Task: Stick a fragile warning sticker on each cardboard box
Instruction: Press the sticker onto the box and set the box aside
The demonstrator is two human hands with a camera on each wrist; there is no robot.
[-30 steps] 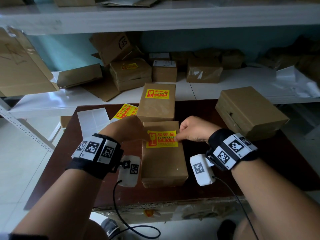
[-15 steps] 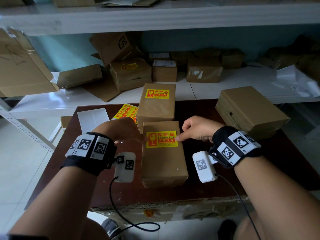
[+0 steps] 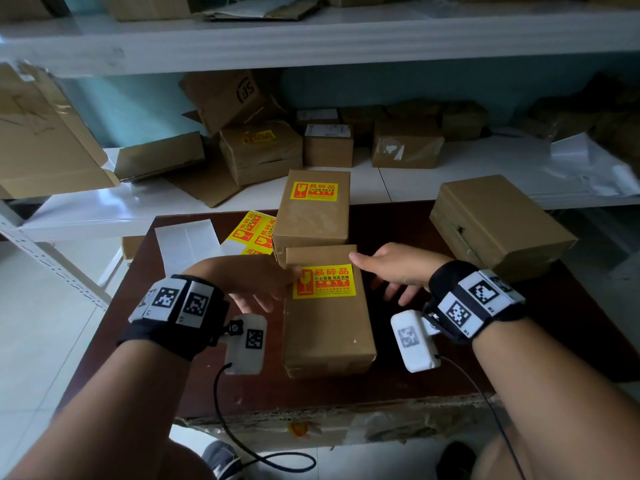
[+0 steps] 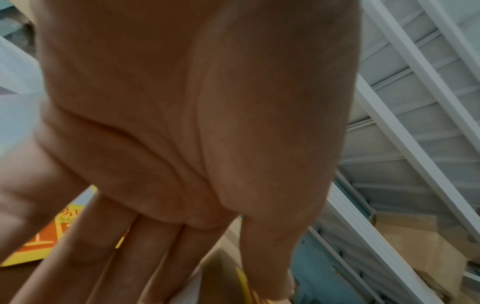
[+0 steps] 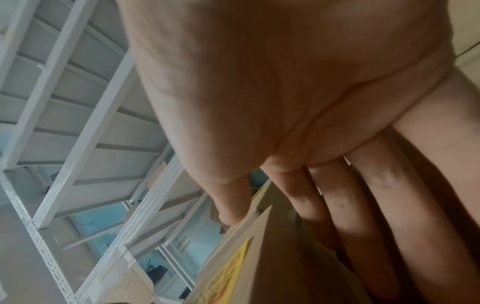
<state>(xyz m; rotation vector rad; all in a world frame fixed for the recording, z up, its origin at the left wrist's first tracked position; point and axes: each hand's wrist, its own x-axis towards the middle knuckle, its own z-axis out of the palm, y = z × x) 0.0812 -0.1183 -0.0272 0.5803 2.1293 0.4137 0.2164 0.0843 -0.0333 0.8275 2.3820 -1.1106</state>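
The near cardboard box (image 3: 325, 327) lies on the brown table (image 3: 398, 382) with a yellow fragile sticker (image 3: 323, 281) flat on its top. My left hand (image 3: 277, 289) sits at the box's left side, fingers straight and spread, thumb by the sticker's left edge. My right hand (image 3: 375, 275) flanks the right side, thumb on the far right top corner, fingers straight down the side. In the wrist views the left hand (image 4: 233, 257) and right hand (image 5: 272, 209) show straight fingers along the box (image 5: 272, 267). Behind stands a second stickered box (image 3: 313, 216). A larger box (image 3: 498, 226) at right shows no sticker.
Yellow sticker sheets (image 3: 254, 233) and a white backing sheet (image 3: 187, 244) lie at the table's back left. White shelves (image 3: 450, 181) behind hold several cardboard boxes and flattened cartons. Wrist camera cables hang over the table's front edge.
Both hands were curled with fingertips pressing the sticker's two ends. Now the fingers have straightened and the hands have slid out to the box's left and right sides.
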